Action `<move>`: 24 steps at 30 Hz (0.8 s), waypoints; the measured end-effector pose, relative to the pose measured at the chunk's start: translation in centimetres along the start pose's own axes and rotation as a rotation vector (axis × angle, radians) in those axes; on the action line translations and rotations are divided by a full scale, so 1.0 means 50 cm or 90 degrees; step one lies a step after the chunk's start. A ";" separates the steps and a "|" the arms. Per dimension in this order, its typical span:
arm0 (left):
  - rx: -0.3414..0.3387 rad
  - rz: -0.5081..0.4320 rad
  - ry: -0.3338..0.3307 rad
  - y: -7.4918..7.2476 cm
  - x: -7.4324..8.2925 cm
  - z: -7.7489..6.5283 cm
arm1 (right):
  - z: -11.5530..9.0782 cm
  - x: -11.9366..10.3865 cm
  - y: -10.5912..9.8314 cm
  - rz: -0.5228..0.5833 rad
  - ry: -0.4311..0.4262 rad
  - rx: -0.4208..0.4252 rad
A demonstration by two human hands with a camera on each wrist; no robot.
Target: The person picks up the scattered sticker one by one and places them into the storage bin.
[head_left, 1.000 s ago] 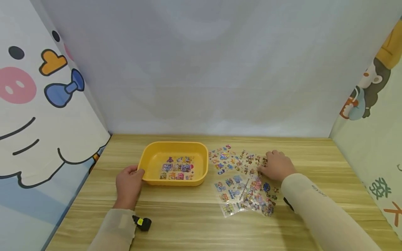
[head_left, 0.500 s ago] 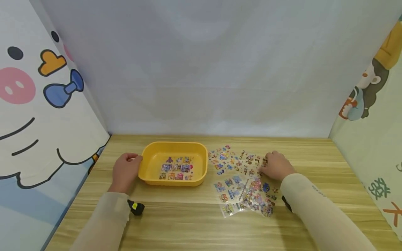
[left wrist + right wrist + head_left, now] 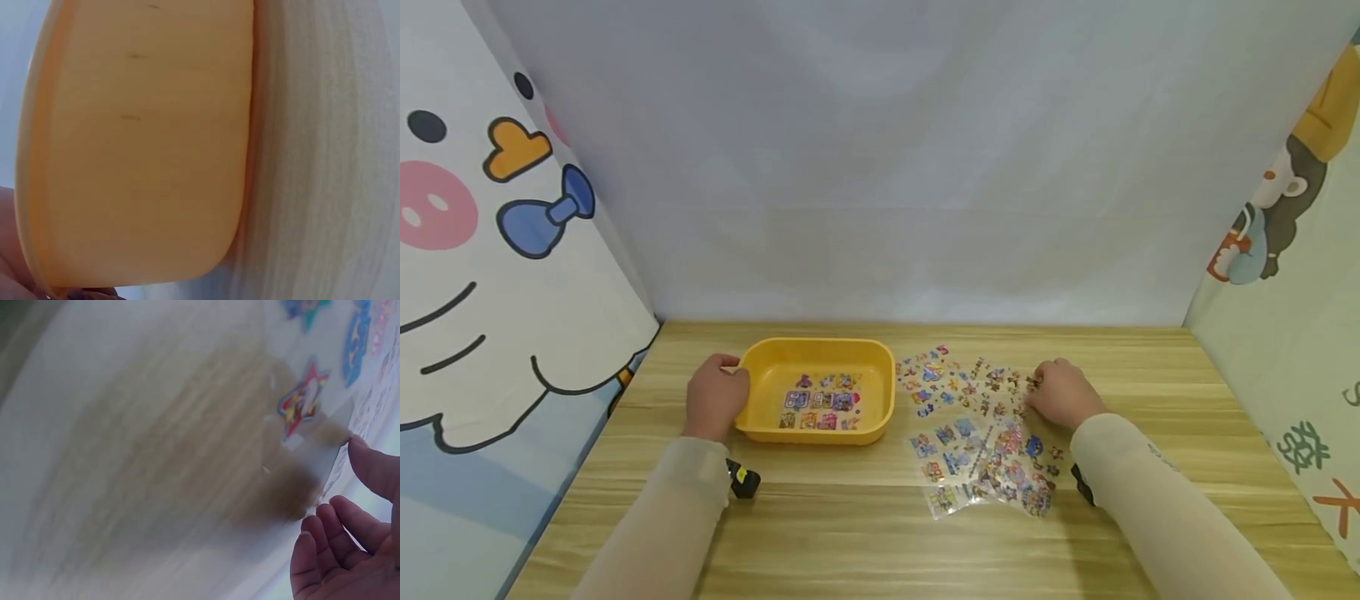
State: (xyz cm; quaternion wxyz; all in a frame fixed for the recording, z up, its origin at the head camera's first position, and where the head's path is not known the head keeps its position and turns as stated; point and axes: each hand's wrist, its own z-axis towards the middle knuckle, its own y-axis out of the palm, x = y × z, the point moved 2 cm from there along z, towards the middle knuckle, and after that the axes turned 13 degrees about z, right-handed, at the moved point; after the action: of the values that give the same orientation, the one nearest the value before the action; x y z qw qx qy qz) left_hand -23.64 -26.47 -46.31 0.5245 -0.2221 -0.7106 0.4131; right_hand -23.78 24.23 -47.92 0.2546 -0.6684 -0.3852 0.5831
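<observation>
A yellow plastic tray (image 3: 880,429) stands on the table with a clear sheet of colourful stickers (image 3: 823,400) lying inside. My left hand (image 3: 717,398) grips its left rim; in the left wrist view the tray's outer wall (image 3: 144,162) covers most of that hand. To the tray's right lie several overlapping transparent sticker sheets (image 3: 951,454). My right hand (image 3: 1063,393) is at the right edge of the upper sheets. In the right wrist view, its thumb touches the edge of a sheet with a star sticker (image 3: 303,400), and the fingertips stand apart from the thumb near that edge.
The wood-grain table (image 3: 865,533) ends at a pale backdrop (image 3: 925,208). Cartoon-printed panels (image 3: 512,333) flank it on both sides. A small black device (image 3: 743,481) sits at my left wrist.
My left hand first shifted left and up along the tray's rim, then came back right onto it. The tray and sheets lie nearly as before. My right hand has barely moved.
</observation>
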 end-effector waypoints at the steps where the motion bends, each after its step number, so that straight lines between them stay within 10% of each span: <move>1: 0.000 0.000 0.001 0.002 -0.002 0.000 | 0.001 0.001 0.000 0.003 0.000 0.002; 24: 0.004 -0.122 -0.025 0.027 -0.026 0.003 | 0.000 0.011 -0.003 0.042 0.008 0.013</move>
State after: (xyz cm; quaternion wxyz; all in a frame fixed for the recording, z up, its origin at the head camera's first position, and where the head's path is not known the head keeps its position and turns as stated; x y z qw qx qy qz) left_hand -23.48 -26.73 -48.15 0.5482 -0.1431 -0.7375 0.3674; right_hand -23.79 24.76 -48.11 0.2446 -0.6817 -0.3553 0.5910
